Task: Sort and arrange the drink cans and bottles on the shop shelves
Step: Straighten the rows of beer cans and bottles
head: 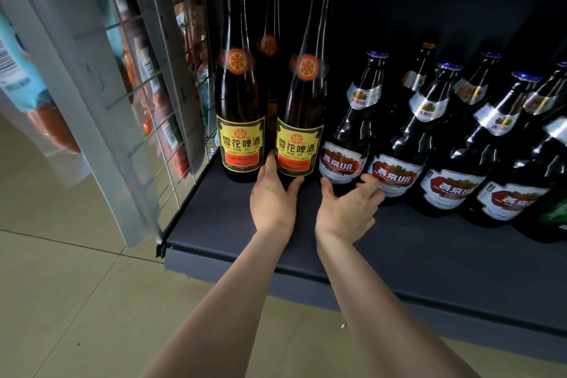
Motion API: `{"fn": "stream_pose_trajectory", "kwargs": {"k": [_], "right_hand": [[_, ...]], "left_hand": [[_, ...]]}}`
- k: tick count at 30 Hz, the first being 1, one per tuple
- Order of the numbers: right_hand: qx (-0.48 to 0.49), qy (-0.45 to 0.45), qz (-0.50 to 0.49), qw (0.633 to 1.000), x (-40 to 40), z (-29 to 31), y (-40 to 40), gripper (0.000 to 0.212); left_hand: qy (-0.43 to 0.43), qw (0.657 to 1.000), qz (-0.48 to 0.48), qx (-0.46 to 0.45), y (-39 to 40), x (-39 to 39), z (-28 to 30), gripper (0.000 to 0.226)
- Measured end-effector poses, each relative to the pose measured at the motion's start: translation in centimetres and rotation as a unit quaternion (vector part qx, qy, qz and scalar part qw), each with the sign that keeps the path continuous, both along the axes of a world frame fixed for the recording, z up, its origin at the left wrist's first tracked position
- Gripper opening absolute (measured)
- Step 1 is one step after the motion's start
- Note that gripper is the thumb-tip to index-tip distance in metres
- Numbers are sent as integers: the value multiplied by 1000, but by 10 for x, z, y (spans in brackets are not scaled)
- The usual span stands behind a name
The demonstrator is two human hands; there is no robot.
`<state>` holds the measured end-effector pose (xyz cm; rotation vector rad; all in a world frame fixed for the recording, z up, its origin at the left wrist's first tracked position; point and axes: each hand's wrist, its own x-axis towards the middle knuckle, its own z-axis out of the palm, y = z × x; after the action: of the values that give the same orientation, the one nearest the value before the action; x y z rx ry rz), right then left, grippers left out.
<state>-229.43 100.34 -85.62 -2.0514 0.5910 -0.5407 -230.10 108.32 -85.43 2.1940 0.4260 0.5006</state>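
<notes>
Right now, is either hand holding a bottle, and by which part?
The left hand grips the right yellow-label bottle at its base. The right hand is open, its fingers touching the neighbouring U8 bottles' bases; it holds nothing.

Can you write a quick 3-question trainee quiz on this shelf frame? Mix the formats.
1. True or false: the left hand grips the base of a yellow-label bottle.
2. Which bottles does the right hand reach toward? A) the yellow-label ones B) the U8 bottles C) a green bottle
3. Fill in: the tall yellow-label bottles stand at the ___ end of the dark shelf, next to the wire grid panel.

Key: 1 true; 2 B; 3 left.
</notes>
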Motion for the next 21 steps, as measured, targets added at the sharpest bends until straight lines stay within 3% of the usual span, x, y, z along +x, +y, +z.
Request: {"fn": "stream_pose_trajectory", "kwargs": {"k": [21], "right_hand": [[-16,13,4,1000,0,-1,2,60]], "left_hand": [[15,1000,9,-4,-7,19,2,69]]}}
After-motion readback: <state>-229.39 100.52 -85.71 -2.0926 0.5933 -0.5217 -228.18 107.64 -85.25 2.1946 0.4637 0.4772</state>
